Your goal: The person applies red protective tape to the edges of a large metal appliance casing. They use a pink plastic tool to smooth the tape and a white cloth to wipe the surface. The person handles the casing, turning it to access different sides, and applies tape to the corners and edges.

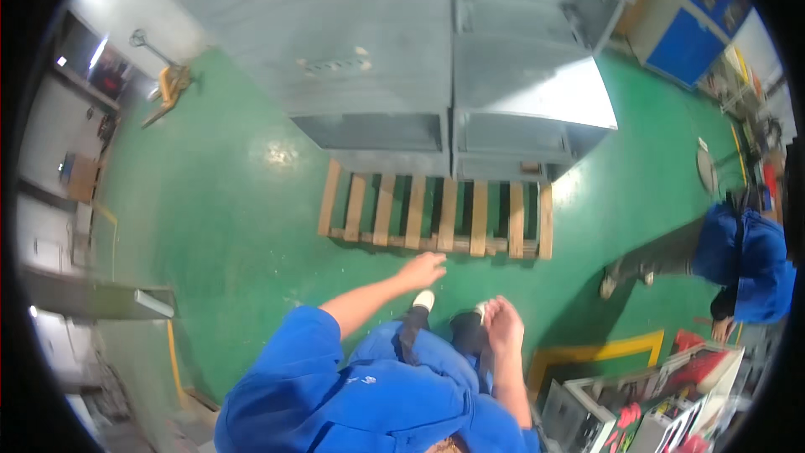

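In front of my body, my left hand (423,270) reaches over the floor just short of the near edge of a wooden pallet (449,216). Its fingers are loosely bent and apart, with nothing seen in them. My right hand (505,329) is raised nearer to me, above my right shoe, its fingers slightly curled and no object visible. Two tall grey metal cabinets (369,59) stand side by side on the pallet, beyond both hands. The right-hand cabinet frame (528,75) has open compartments. Neither hand touches the pallet or the cabinets.
A person in blue (742,264) bends at the right by a cart (662,394) holding red items and tools. A yellow floor frame marking (595,351) lies beside it. A yellow pallet jack (170,84) stands far left, a blue cabinet (686,42) far right. The floor (226,226) is green.
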Tool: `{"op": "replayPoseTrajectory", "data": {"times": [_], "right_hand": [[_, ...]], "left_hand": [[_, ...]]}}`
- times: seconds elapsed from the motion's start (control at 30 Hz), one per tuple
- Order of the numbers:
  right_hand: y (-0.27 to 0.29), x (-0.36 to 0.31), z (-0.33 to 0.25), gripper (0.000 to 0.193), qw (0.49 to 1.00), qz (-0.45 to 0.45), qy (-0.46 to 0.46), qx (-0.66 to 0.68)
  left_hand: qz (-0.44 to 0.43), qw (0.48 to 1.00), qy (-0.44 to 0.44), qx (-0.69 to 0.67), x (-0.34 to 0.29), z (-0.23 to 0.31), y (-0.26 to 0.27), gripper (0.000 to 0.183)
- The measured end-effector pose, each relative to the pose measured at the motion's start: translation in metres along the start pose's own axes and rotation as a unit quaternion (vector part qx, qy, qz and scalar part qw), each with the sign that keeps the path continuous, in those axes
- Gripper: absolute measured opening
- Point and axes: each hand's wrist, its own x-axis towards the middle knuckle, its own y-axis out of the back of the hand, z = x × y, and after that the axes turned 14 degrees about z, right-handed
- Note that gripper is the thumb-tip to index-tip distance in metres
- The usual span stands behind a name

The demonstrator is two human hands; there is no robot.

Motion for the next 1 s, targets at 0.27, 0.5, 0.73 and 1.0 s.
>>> {"op": "replayPoseTrajectory", "data": {"times": [0.27,0.5,0.73,1.0], "right_hand": [[-0.051,0.063,-0.101,0.026,0.989,0.052,0.098,-0.095],[-0.101,0.132,-0.266,0.026,0.945,0.037,0.245,-0.211],[-0.166,0.228,-0.414,0.024,0.855,0.077,0.370,-0.355],[-0.239,0.378,-0.517,0.049,0.780,0.119,0.407,-0.460]], "left_hand": [[0.163,0.984,0.014,-0.074,0.136,0.003,0.037,0.038],[0.301,0.932,0.079,-0.184,0.291,0.016,0.068,0.044],[0.304,0.942,0.145,-0.001,0.433,0.017,0.079,0.060],[0.289,0.919,0.267,0.028,0.489,-0.005,0.065,0.069]]}}
